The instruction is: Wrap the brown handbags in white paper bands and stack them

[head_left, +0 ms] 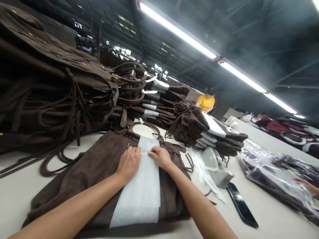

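A dark brown bag (89, 172) lies flat on the pale table, its handles toward the far side. Over its middle runs a band of thin white wrapping (143, 196). My left hand (129, 161) rests on the bag and the left edge of the band, fingers bent together near the band's upper part; what they hold, if anything, is hidden. From the right, my right hand (160, 156) pinches the white wrapping near its top, thumb and index finger together, close to the left fingertips.
Tall piles of brown bags stand at the left (50, 73) and behind (159, 109), with another stack (211, 132) to the right. A tape dispenser (215, 166), white strips, a black phone (241, 205) and plastic-wrapped bags (276, 179) lie rightward. Another person's hand (306, 185) shows at the right edge.
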Demonstrator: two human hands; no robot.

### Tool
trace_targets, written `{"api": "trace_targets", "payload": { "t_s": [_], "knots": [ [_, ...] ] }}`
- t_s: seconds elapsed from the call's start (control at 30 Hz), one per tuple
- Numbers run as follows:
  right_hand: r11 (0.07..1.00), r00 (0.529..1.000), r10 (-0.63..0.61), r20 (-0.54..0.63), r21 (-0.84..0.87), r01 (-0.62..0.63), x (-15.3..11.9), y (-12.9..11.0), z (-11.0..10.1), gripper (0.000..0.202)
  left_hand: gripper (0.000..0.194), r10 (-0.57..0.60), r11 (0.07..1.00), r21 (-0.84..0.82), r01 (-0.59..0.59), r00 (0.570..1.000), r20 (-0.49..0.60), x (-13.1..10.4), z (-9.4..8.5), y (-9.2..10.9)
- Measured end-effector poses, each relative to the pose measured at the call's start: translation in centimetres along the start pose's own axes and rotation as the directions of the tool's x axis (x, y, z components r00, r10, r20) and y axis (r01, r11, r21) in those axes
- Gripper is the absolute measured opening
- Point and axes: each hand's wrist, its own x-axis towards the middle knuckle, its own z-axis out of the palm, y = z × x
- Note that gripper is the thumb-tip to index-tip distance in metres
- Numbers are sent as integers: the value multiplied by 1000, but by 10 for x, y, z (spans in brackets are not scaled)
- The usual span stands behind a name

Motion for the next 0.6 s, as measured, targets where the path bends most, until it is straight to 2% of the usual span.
{"api": "trace_targets", "payload": {
  "t_s": [0.07, 0.17, 0.23, 0.3, 0.37, 0.5, 0.53, 0.6],
  "knots": [
    [1000, 999, -5, -38, -20, 5, -2, 0, 4, 17, 24, 69, 998, -11, -70, 997, -44, -3, -4, 5],
    [997, 994, -18, -104, -72, 11, -9, 2, 12, 24, 27, 296, 936, -192, -295, 955, -22, -15, 4, 7],
    [996, 994, -18, -111, -87, 9, -10, 4, 14, 27, 30, 345, 894, -319, -313, 938, 46, -26, 21, 0],
    [997, 996, -4, -84, -80, -3, -7, 5, 14, 29, 38, 342, 883, -367, -293, 937, 74, -34, 43, -12],
    [998, 999, 27, -42, -54, -29, -3, 5, 10, 29, 47, 396, 858, -390, -334, 914, 90, -39, 62, -24],
    [992, 993, 106, 51, 64, -109, -10, 0, -9, 15, 51, 493, 810, -393, -435, 868, 55, -42, 80, -39],
    [987, 993, 111, 37, 113, -114, -17, 0, -18, 14, 52, 511, 799, -388, -460, 859, 32, -42, 80, -40],
    [970, 990, 112, -88, 227, -89, -37, 9, -43, 17, 52, 534, 782, -376, -497, 846, -7, -43, 78, -40]
  ]
}}
